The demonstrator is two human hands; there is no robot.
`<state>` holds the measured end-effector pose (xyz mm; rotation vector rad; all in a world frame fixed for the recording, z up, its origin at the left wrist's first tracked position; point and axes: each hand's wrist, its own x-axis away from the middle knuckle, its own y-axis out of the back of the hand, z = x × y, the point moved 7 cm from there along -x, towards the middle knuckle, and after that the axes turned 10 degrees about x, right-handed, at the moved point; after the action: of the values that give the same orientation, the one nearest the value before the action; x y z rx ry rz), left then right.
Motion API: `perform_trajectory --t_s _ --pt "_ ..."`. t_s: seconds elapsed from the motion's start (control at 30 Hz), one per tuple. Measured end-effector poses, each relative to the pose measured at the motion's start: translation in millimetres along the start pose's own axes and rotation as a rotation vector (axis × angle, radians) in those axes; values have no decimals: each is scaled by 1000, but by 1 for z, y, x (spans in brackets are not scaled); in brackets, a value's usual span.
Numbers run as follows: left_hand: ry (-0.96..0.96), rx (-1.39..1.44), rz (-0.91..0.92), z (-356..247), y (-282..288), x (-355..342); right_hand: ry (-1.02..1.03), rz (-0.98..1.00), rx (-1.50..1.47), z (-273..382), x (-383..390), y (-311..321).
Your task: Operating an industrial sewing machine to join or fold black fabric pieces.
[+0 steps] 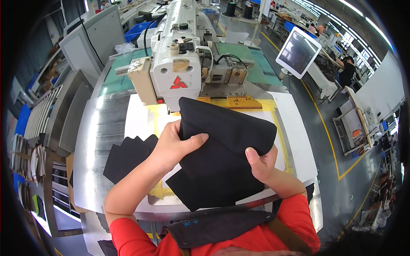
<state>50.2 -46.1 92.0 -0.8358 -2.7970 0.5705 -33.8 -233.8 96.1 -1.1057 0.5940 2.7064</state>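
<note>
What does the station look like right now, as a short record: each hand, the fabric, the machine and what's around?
Left hand: grips the left side of the held black fabric, thumb on top
Right hand: grips its right side, thumb on top
Fabric: folded over; layering underneath unclear
Machine: white industrial sewing machine, beyond the hands
Left of work: loose black fabric pieces on the metal table
Right, farther back: white-framed monitor

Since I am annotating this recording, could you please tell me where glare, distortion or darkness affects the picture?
In the head view, white glare streaks the metal tabletop at left; also in the head view, straight edges bow toward the black rim; again in the head view, the black fabric shows little texture.
</note>
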Motion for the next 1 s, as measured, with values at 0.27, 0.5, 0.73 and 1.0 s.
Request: perform_trajectory --t_s 0.27,0.5,0.73,1.0 --pt "-76 -97 -47 -4 -5 9 -97 -57 -90 -9 -2 0" --pt "-46 -57 -36 -6 -6 13 -262 -40 -259 -35 10 1" --pt "-83 14 -68 -8 -5 11 -266 -190 -252 -23 -3 -6" --pt "-91 10 -99 -6 -1 11 -323 -87 -315 -30 1 -9"
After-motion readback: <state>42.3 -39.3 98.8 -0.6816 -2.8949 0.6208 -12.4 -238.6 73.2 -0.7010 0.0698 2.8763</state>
